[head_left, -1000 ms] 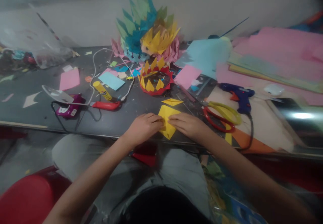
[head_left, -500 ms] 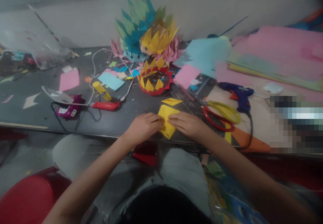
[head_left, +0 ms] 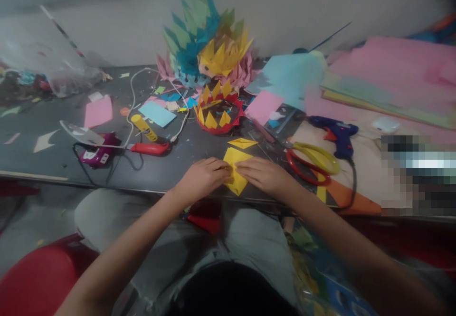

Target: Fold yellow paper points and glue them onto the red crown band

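On the dark table, before a red-and-yellow paper ring, folded yellow paper lies near the front edge. The left hand and right hand press its opposite sides with bent fingers; whether they pinch it, I cannot tell.

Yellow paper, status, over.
Left hand and right hand both on the yellow paper. Paper folded, at table's front edge. Small folded piece just beyond; scissors right.

Dim, hazy light; softly blurred throughout, corners darkened, with white glare and pixelation at right.
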A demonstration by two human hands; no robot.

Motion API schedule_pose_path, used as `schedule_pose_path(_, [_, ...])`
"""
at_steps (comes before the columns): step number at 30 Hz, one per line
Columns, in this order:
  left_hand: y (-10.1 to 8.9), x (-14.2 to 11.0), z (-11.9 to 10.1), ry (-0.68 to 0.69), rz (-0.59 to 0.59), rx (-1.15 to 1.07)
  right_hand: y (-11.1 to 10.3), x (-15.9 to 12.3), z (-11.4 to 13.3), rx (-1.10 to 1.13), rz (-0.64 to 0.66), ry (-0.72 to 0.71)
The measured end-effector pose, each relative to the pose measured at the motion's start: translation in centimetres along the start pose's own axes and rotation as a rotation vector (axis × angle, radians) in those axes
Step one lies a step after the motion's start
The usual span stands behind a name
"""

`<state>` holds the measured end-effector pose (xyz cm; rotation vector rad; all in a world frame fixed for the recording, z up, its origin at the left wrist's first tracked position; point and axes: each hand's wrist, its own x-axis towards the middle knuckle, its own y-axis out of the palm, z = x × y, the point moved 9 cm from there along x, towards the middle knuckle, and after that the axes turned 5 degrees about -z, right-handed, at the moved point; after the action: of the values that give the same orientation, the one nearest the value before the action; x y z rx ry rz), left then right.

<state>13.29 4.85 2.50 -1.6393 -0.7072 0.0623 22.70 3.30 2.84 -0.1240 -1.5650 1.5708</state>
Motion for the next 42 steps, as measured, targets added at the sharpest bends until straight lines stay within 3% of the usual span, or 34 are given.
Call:
schedule_pose_path(11, [0.0,1.4,-0.4,-0.001,0.096,0.002,0.4,1.0,-0.3,0.028,0.121,0.025])
schedule_pose_path(16, [-0.2,1.5,-1.0,-0.035,0.132,0.057,-0.3,2.0,0.5,0.023,0.153,0.084])
schedule_pose_path(22, [-0.3,1.1,-1.6,-0.045,0.137,0.071,-1.9,0.9,0.7,-0.012,0.164,0.17])
schedule_pose_path(27, [0.0,0.7,-1.6,-0.085,0.143,0.067,-0.3,1.1,-0.8,0.021,0.15,0.279])
schedule_pose_path(32, [0.0,-0.3,-1.8,-0.079,0.15,0.05,2.0,1.9,-1.4,-0.06,0.293,0.341])
schedule_pose_path(38, [-1.1,-2.6,-2.0,-0.086,0.169,0.015,1.4,2.0,-1.7,-0.126,0.405,0.414])
schedule_pose_path(42, [-1.7,-3.1,-2.2,-0.096,0.142,-0.011,1.3,1.8,-2.2,-0.097,0.406,0.435])
